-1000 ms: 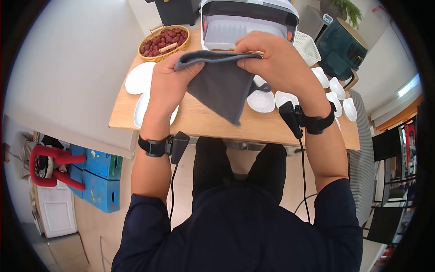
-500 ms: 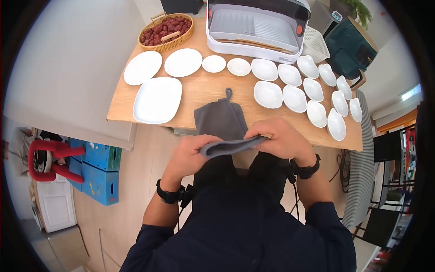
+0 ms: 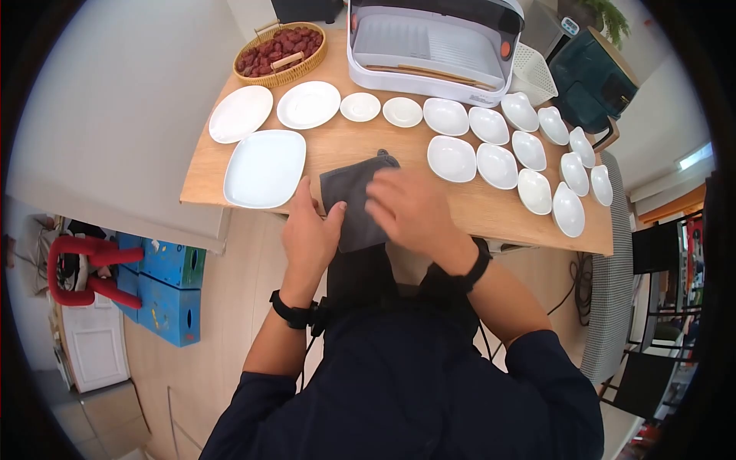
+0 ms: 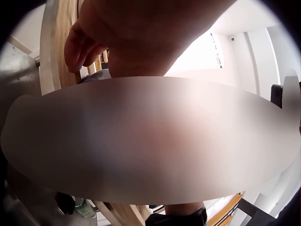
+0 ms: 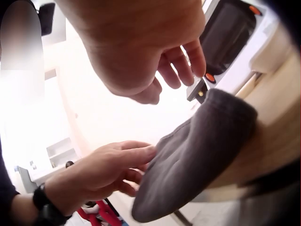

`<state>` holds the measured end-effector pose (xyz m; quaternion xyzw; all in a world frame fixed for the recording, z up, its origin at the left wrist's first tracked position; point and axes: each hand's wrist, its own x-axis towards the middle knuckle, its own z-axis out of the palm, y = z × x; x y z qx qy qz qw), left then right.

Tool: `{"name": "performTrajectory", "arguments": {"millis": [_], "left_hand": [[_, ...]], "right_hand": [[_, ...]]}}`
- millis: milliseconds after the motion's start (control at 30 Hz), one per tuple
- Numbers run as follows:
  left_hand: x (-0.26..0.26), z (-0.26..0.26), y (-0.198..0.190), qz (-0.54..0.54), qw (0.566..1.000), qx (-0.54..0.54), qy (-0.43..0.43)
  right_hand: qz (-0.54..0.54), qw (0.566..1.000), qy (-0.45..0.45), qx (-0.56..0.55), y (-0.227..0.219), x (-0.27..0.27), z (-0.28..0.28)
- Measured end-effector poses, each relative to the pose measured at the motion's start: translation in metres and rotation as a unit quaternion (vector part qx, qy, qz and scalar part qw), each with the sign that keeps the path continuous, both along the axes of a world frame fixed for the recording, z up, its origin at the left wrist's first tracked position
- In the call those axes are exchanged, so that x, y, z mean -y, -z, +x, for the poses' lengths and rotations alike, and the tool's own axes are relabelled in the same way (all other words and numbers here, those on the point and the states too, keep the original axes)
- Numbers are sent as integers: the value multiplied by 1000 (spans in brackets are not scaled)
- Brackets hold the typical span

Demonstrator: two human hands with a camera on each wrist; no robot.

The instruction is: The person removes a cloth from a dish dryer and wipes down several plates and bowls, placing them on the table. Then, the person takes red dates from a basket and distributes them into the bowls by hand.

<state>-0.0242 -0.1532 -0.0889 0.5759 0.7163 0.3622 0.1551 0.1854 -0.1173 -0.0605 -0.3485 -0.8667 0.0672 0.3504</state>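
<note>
A dark grey cloth [image 3: 356, 203] with a small hanging loop lies folded over the front edge of the table, its lower part hanging down. My left hand [image 3: 307, 239] is at its left side, fingers extended and thumb against the cloth's edge. In the right wrist view, fingertips of that left hand [image 5: 110, 169] reach the side of the cloth [image 5: 197, 150]. Above the cloth's right part, my right hand [image 3: 414, 211] is blurred, with loosely bent fingers; the right wrist view shows a gap between this hand [image 5: 146, 56] and the cloth. A blurred patch covers much of the left wrist view.
White plates [image 3: 264, 169] stand at the left of the wooden table [image 3: 207, 180], and several small white bowls [image 3: 498, 166] at the right. Behind are a basket of dark red fruit [image 3: 284, 54], a white box with a dark lid [image 3: 429, 46] and a dark green appliance [image 3: 594, 80].
The cloth was first held up in both hands, then lowered toward my lap; now it lies over the table edge. Both hands have released their grip, and the right has moved left over the cloth.
</note>
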Motion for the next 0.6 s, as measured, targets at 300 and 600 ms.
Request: {"name": "performTrajectory", "arguments": {"millis": [300, 600], "left_hand": [[-46, 12, -6, 77, 991, -42, 102], [-89, 17, -6, 194, 923, -216, 252]], "right_hand": [[28, 990, -4, 136, 26, 16, 13], [10, 996, 64, 57, 24, -19, -9]]}}
